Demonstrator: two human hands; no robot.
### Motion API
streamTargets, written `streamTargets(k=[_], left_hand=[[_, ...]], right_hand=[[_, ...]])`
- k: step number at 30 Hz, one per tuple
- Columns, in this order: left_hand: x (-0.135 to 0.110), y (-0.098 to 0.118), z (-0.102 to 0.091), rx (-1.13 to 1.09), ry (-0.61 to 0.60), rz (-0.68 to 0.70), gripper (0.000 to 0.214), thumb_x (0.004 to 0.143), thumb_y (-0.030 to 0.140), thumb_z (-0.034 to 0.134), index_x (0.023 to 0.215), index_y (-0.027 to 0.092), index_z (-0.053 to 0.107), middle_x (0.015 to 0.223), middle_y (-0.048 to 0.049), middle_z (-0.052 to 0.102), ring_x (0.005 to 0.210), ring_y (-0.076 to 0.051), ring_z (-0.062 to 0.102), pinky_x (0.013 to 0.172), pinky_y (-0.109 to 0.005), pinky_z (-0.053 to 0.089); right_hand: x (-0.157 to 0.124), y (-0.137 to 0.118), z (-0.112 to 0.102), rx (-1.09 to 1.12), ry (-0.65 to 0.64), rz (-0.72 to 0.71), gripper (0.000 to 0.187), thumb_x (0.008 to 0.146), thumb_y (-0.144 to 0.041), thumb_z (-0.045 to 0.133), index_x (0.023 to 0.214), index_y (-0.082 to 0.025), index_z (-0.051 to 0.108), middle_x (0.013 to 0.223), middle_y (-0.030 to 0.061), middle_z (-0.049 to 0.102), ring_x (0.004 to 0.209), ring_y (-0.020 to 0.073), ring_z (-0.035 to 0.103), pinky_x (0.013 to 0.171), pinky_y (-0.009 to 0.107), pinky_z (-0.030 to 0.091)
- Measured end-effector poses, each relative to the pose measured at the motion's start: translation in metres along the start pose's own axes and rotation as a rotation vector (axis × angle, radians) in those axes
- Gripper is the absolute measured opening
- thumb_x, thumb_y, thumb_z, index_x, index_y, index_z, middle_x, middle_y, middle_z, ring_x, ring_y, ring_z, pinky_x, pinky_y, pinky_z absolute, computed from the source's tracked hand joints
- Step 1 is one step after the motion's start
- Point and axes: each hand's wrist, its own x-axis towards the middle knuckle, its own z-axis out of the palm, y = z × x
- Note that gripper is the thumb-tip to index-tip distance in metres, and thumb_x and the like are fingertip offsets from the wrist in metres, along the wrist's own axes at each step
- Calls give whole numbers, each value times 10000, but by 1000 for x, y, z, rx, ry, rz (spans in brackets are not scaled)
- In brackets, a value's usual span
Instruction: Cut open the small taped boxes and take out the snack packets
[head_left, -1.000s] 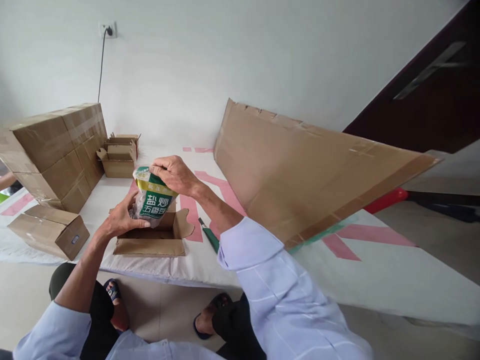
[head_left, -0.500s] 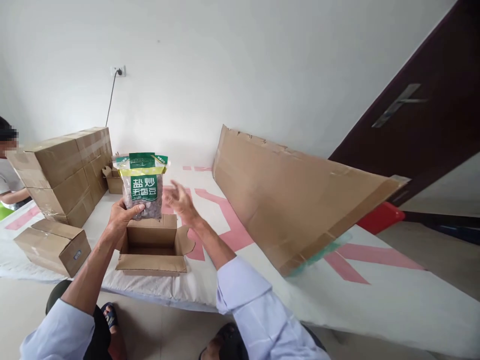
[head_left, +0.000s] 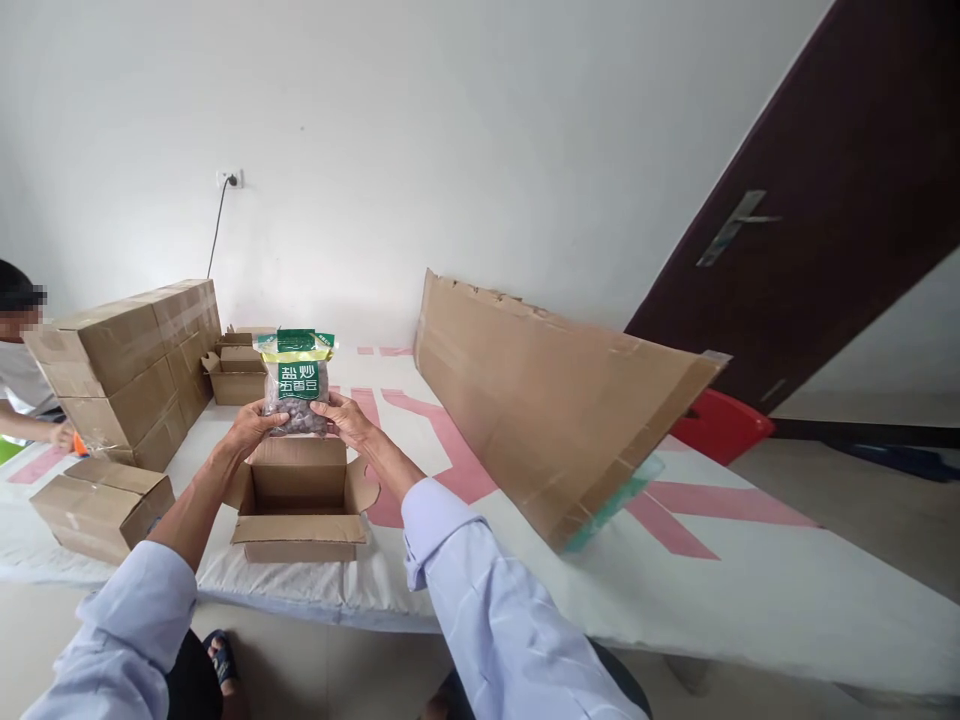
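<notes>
A clear snack bag [head_left: 296,385] with a green and yellow label stands upright in the air, just above and behind an open cardboard box [head_left: 300,500]. My left hand [head_left: 253,427] grips the bag's lower left side. Gripping its lower right corner is my right hand [head_left: 342,417]. The box sits on the white cloth-covered table [head_left: 750,570] near its front edge, its flaps folded outward and its inside looking empty.
Sealed cardboard boxes [head_left: 127,365] are stacked at the left, with a single one [head_left: 97,505] in front and small open boxes [head_left: 236,365] behind. A large flattened cardboard sheet [head_left: 547,400] leans at the right. Another person [head_left: 22,370] sits at the far left. A dark door [head_left: 825,200] stands at the right.
The bag rose out of the box and turned upright. My right hand let go of its top, swung free, then took hold of its lower right corner. The view tilted upward.
</notes>
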Motion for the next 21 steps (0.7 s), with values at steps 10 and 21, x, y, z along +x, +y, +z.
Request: streamTargets(k=[10,21], left_hand=[[34,-6,-23,81,2,-100,586,508,324,1109,977,110,831,884,-117,812,752,-229,761,685,-333,594],[70,-2,-33,110,19,-81,569,518,257,1097,988,118,809,880,-92,792,728,-203,741,642,-301,597]], right_hand=[[31,8,-9,-37,-23,51,532,641,-508,1002,981,-213,719,861,32,803,704,165,705,649,291,588],[69,1,-11,-101,42,129,545,698,-505,997,1058,-235,691,800,20,781,678,173,703,644,326,621]])
